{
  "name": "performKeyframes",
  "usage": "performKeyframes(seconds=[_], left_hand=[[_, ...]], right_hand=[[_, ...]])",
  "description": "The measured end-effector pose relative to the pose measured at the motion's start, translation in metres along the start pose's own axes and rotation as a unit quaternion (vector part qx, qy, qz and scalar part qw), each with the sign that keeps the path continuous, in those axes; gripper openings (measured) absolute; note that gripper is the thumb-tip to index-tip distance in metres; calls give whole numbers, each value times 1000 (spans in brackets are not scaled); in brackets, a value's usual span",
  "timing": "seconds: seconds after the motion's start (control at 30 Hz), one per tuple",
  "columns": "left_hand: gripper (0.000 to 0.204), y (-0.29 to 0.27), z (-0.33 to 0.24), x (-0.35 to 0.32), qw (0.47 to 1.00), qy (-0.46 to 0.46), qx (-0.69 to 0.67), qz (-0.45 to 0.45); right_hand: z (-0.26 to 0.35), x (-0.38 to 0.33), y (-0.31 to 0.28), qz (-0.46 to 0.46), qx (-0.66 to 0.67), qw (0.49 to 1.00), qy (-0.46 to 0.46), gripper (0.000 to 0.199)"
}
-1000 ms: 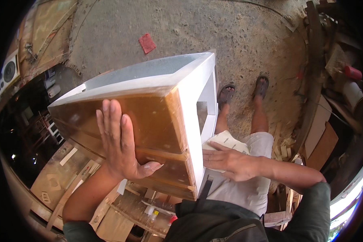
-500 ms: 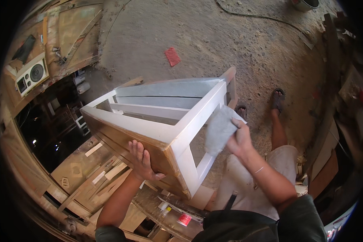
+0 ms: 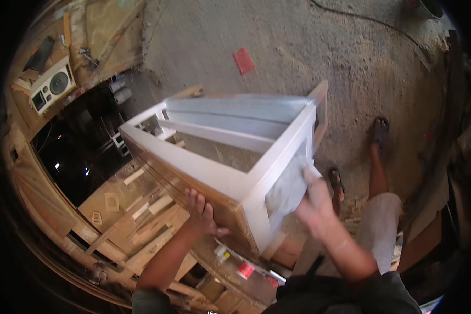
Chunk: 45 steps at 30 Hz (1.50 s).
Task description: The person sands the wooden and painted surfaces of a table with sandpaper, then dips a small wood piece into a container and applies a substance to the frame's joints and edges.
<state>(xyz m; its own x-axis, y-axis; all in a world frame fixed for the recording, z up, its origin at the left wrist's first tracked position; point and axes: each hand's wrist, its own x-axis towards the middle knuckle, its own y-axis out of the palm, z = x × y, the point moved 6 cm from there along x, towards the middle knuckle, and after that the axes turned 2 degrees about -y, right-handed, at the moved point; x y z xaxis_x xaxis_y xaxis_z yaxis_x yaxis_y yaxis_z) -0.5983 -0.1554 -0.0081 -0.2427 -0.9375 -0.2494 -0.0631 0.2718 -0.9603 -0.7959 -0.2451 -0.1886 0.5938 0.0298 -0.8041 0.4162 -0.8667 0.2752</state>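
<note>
In front of me stands a cabinet frame (image 3: 280, 152), tilted in view, with white-painted rails and a brown wooden side panel (image 3: 165, 172). My left hand (image 3: 203, 214) lies against that brown side near its close corner, fingers stretched out. A grey-white sheet (image 3: 288, 188), either cloth or sandpaper, is gripped in my right hand (image 3: 316, 201). The sheet is against the white end of the frame and covers part of its opening. Motion blurs the right hand a little, and the sheet hides some of its fingers.
Wood offcuts (image 3: 159, 204) lie at the left, beside a speaker box (image 3: 52, 86). A red piece (image 3: 243, 60) lies on the dusty floor (image 3: 204, 47) beyond the frame. A cable (image 3: 361, 23) and a bucket (image 3: 428, 8) are at the far right.
The frame and surroundings have shifted rightward in view. My right hand has moved the grey-white sheet lower along the white end. My left hand stays on the brown panel.
</note>
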Motion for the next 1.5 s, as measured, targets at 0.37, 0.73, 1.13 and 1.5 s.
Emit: performKeyframes(seconds=[0.37,0.73,1.13,1.5], left_hand=[[104,-1,1,21,1000,13,-8,-27],[100,-1,3,30,998,12,-46,-27],[72,-9,4,30,993,-69,-70,-65],[81,4,78,-119,579,-784,-159,-157]], right_hand=[[42,63,-15,0,-96,995,-9,40],[163,103,-23,-61,-175,956,-226,45],[79,64,110,253,-873,414,52,56],[15,206,158,338,-903,-259,-52,83]])
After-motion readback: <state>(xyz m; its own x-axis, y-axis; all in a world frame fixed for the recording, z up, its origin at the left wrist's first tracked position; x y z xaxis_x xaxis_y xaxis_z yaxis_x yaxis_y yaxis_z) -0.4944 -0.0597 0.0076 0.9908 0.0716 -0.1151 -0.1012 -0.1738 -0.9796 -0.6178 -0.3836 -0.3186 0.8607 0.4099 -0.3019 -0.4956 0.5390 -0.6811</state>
